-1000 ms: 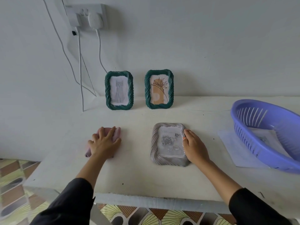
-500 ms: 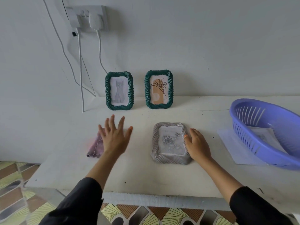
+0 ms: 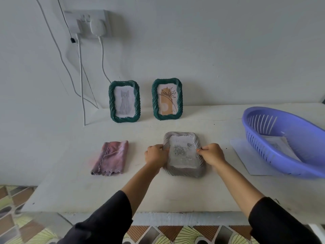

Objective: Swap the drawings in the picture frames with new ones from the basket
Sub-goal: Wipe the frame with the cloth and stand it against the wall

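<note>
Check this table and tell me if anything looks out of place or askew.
Nothing is spilled or broken. One oddity: the grey frame lies flat, gripped by the left hand and right hand, while both green frames stand upright. The purple basket sits tilted on a sheet of paper.

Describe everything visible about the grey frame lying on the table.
The grey frame lies flat, face up, on the white table, in front of two upright green frames. Its rim is ribbed in a twisted rope-like pattern, and a pale drawing of roses shows inside. The left hand and right hand grip its two long sides.
</note>
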Tool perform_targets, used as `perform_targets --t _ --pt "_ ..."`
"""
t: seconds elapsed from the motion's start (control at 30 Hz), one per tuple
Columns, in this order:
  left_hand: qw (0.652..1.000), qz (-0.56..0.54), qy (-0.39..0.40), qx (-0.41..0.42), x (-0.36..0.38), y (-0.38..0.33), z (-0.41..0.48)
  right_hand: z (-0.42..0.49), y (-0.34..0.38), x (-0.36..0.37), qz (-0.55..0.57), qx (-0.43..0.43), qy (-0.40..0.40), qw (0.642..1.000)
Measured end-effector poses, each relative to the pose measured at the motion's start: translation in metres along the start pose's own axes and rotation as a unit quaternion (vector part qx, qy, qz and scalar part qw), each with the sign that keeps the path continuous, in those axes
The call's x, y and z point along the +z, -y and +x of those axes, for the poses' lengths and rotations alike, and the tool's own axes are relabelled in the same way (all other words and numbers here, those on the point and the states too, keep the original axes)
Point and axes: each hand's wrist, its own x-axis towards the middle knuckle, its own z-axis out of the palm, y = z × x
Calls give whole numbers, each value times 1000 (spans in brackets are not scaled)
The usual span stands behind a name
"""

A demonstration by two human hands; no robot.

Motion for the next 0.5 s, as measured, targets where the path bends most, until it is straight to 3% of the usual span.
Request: perform_targets --t 0.07,0.17,0.3,0.5 --pt "986 -166 29 -12 -8 -5 -1 -1 1 -5 152 29 32 987" --pt "942 -322 75 -48 -18 -15 -2 -3 8 -17 357 108 145 916" --pt "928 -355 107 -45 -20 -25 -3 -2 11 -34 358 89 273 888" --pt "929 -352 111 11 -22 -53 -6 21 23 -59 324 70 291 897"
